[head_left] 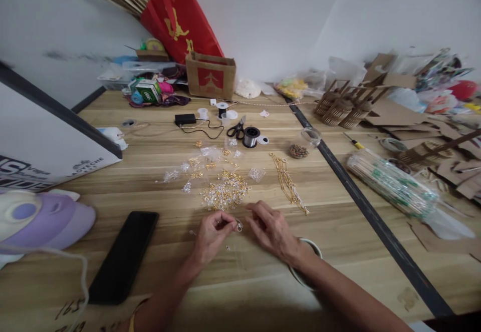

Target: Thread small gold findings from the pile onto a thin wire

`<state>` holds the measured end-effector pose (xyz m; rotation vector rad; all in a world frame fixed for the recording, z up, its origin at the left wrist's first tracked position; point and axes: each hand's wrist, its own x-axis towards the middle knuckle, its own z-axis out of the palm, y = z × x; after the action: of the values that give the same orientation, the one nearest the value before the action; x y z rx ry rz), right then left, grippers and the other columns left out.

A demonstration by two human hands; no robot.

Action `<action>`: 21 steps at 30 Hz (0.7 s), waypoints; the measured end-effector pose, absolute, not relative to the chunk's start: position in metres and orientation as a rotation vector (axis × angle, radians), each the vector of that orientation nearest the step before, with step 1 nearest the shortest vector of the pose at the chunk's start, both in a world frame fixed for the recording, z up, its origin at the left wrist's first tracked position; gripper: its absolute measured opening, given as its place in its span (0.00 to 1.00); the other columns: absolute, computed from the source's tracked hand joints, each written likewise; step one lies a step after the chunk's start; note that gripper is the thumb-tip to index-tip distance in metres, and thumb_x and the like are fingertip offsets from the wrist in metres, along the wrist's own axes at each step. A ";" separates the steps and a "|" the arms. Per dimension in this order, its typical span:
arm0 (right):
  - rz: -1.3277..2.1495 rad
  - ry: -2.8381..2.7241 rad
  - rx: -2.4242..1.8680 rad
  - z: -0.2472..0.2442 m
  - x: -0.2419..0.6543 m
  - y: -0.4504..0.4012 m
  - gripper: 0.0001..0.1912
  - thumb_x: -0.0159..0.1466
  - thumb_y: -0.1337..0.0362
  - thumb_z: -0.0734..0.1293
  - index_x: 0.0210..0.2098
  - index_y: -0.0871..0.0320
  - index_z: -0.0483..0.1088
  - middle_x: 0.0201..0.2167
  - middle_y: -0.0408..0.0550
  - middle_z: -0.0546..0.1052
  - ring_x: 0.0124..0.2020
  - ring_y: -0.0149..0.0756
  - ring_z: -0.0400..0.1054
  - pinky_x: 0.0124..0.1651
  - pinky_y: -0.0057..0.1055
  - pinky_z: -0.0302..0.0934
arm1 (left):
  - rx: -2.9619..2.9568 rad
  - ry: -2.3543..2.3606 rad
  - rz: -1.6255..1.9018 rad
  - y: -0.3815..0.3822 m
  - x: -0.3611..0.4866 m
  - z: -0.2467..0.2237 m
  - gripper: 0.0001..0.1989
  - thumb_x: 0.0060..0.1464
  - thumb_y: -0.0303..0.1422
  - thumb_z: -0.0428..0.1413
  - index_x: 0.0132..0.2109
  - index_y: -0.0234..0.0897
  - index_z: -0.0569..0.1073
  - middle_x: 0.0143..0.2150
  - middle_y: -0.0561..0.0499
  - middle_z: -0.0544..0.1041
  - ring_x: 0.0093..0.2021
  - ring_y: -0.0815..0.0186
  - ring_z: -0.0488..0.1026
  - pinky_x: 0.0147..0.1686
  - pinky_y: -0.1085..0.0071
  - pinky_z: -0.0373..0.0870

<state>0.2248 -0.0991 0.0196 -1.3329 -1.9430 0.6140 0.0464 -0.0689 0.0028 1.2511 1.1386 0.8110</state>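
My left hand (213, 234) pinches a small silver clasp with a ring (239, 227) between thumb and fingertips, just above the wooden table. To its right, my right hand (272, 229) hovers low over the wood or rests on it, its fingers loosely bent and apart; I see nothing in them. Beyond both hands lies a loose pile of gold and silver jewellery findings (224, 191). Gold chains (287, 182) are stretched out on the right. Under my right wrist is a round pale-rimmed object (313, 246), partly hidden by the arm.
Small bags of findings (205, 152), black scissors (236, 129) and a wire spool (251, 136) stand behind the pile. A clear jar of beads (299, 150) lies further right. A black phone (124, 257) is at left; bundled sticks (393, 182) lie beyond the dark strip.
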 end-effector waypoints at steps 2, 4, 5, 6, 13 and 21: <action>0.625 -1.948 -1.241 0.019 0.222 -0.101 0.13 0.66 0.66 0.61 0.50 0.60 0.65 0.43 0.55 0.71 0.27 0.29 0.66 0.30 0.26 0.62 | 1.298 1.147 0.825 -0.070 0.047 0.004 0.05 0.42 0.31 0.58 0.24 0.33 0.73 0.23 0.52 0.75 0.26 0.68 0.70 0.29 0.74 0.66; 0.716 -1.941 -1.160 0.014 0.218 -0.102 0.14 0.66 0.66 0.61 0.51 0.58 0.65 0.48 0.56 0.70 0.31 0.30 0.68 0.32 0.26 0.64 | 1.334 1.149 0.840 -0.072 0.048 0.004 0.04 0.42 0.30 0.57 0.24 0.33 0.73 0.23 0.52 0.75 0.26 0.68 0.70 0.29 0.75 0.66; 0.756 -1.947 -1.137 0.011 0.217 -0.102 0.12 0.66 0.66 0.61 0.49 0.57 0.67 0.45 0.53 0.72 0.34 0.32 0.69 0.35 0.27 0.64 | 1.348 1.148 0.846 -0.072 0.048 0.004 0.04 0.43 0.29 0.57 0.24 0.34 0.73 0.23 0.52 0.75 0.26 0.68 0.70 0.29 0.74 0.66; 0.788 -1.944 -1.133 0.008 0.216 -0.101 0.09 0.66 0.67 0.61 0.46 0.57 0.68 0.40 0.50 0.74 0.35 0.33 0.70 0.36 0.27 0.64 | 1.362 1.146 0.852 -0.072 0.049 0.004 0.04 0.43 0.29 0.56 0.24 0.34 0.73 0.23 0.52 0.75 0.26 0.68 0.70 0.29 0.74 0.66; 0.916 -1.787 -1.234 0.005 0.213 -0.097 0.03 0.63 0.67 0.66 0.34 0.59 0.72 0.29 0.45 0.74 0.30 0.32 0.68 0.33 0.26 0.60 | 1.394 1.171 0.882 -0.073 0.049 0.002 0.04 0.43 0.30 0.56 0.24 0.34 0.73 0.24 0.51 0.76 0.27 0.67 0.72 0.30 0.74 0.67; 0.915 -1.753 -1.217 0.006 0.214 -0.094 0.06 0.64 0.66 0.64 0.30 0.59 0.70 0.27 0.45 0.72 0.29 0.31 0.66 0.32 0.26 0.59 | 1.420 1.177 0.877 -0.073 0.049 0.002 0.04 0.43 0.30 0.56 0.24 0.34 0.74 0.24 0.51 0.76 0.26 0.68 0.71 0.29 0.74 0.67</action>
<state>0.2136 -0.0944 0.0061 -1.2167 -1.7531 0.9153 0.0490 -0.0727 0.0023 1.4202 1.1770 0.8768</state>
